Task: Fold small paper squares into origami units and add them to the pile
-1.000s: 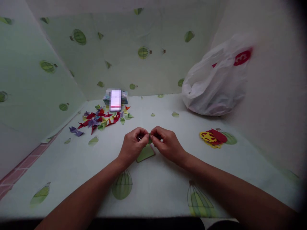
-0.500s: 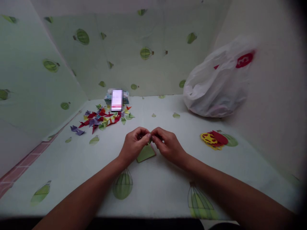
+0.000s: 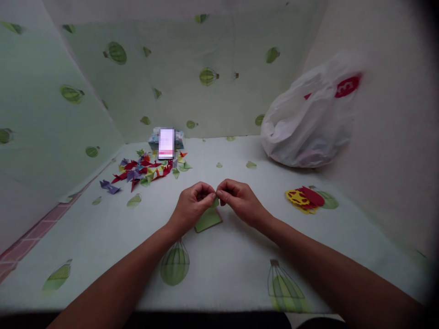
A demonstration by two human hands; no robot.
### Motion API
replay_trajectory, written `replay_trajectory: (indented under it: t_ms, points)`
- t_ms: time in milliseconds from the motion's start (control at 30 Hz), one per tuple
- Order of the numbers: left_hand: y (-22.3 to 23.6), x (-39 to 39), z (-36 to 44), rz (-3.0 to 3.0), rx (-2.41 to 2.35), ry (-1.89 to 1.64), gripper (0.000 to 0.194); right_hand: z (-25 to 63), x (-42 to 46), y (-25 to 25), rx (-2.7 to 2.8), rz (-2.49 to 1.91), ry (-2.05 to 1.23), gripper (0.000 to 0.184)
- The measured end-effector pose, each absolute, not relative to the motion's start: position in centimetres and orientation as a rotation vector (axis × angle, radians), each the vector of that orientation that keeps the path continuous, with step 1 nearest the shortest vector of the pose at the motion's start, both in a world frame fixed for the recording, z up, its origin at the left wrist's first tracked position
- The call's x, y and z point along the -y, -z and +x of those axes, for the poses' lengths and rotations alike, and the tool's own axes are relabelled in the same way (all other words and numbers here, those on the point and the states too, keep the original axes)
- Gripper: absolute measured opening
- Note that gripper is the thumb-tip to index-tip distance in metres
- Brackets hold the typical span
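Observation:
Both hands meet above the middle of the table. My left hand (image 3: 196,202) pinches a small folded piece of green paper (image 3: 216,202) between thumb and fingers. My right hand (image 3: 239,199) is closed at the same paper, its thumb and fingertips at the upper edge. Most of the folded piece is covered by the fingers. Beneath the hands, a stack of square green paper (image 3: 208,221) with a reddish edge lies flat on the cloth, partly hidden by my left hand.
Folded paper cranes (image 3: 146,170) in several colours lie in a heap at the back left. Behind them a lit phone (image 3: 166,142) leans on a tissue pack (image 3: 179,140). Yellow and red cut-outs (image 3: 310,197) lie at right, before a white plastic bag (image 3: 305,123). Balloon-patterned cloth (image 3: 226,274) covers the table.
My right hand's fingers have shifted slightly at the folded paper, and more of the green piece shows below the fingertips. The left hand stays nearly in place.

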State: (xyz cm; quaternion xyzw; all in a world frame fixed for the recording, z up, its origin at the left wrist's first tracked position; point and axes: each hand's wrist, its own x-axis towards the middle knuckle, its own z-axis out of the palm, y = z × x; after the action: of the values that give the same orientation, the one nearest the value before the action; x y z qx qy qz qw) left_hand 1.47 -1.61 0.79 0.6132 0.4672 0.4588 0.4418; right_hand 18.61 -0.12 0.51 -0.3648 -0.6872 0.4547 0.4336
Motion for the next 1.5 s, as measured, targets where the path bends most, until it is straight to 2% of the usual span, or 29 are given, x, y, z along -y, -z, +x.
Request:
replay_trajectory:
  t_ms: [200,400,600,733,900,1100,1367,1500]
  points:
    - [-0.83,1.52,1.29,1.442,-1.092,-1.038,0.019,18.73,0.07,-0.37,1.7,-0.926,-1.08,0.016]
    - [-0.92,1.55,1.31,1.49,-1.139,-1.01,0.02,18.84,-0.04,-0.53,1.71,-0.889,-1.188,0.022]
    - [-1.12,1.62,1.27,1.509,-1.09,-0.934,0.022,18.89,-0.02,-0.66,1.732,-0.923,-1.098,0.02]
    - [-1.17,1.56,1.08,1.539,-1.077,-0.872,0.028,18.79,-0.02,-0.31,1.631,-0.915,-1.173,0.021]
    - [-1.32,1.59,0.94,1.716,-1.173,-0.874,0.026,18.8,-0.08,-0.31,1.691,-0.873,-1.265,0.028]
    - [-1.33,1.65,1.13,1.586,-1.043,-0.88,0.027,18.77,0.24,-0.26,1.722,-0.907,-1.064,0.023]
    - [-1.5,1.44,0.81,1.817,-1.179,-0.893,0.025,18.79,0.37,0.06,1.782,-1.017,-0.984,0.029]
    - [-0.88,1.35,0.95,1.649,-1.063,-0.92,0.024,18.88,0.39,0.04,1.823,-1.013,-0.903,0.029]
